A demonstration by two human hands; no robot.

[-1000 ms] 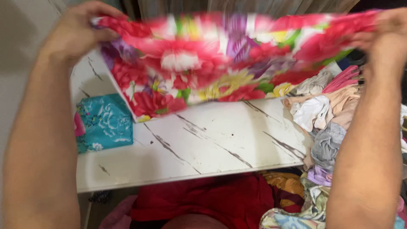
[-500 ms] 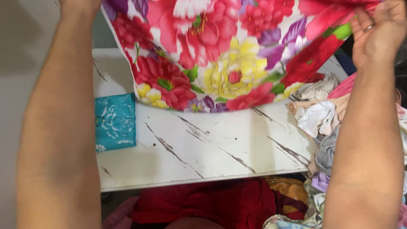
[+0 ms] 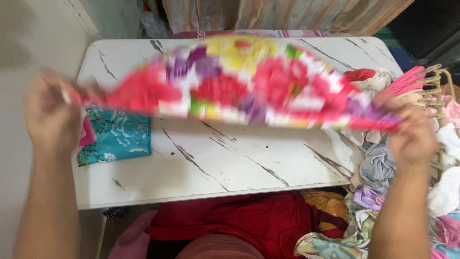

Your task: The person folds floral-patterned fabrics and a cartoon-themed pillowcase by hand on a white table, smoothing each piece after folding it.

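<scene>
A bright floral cloth (image 3: 239, 84) in red, pink, yellow and purple is stretched between my two hands, blurred by motion, above a white marble-patterned table (image 3: 230, 163). My left hand (image 3: 50, 112) grips its left end beyond the table's left edge. At the right, my right hand (image 3: 412, 136) grips the other end over the laundry pile. A folded teal floral cloth (image 3: 117, 139) lies on the table's left side, just below the stretched cloth.
A heap of mixed clothes (image 3: 378, 163) with pink hangers (image 3: 407, 81) crowds the table's right end. Red fabric (image 3: 239, 223) lies below the near table edge. A curtain (image 3: 287, 14) hangs behind the table, and a pale wall (image 3: 28, 43) is on the left.
My hands have come down from above head height to about table level. The floral cloth went from hanging open to a flat, blurred band swung over the table.
</scene>
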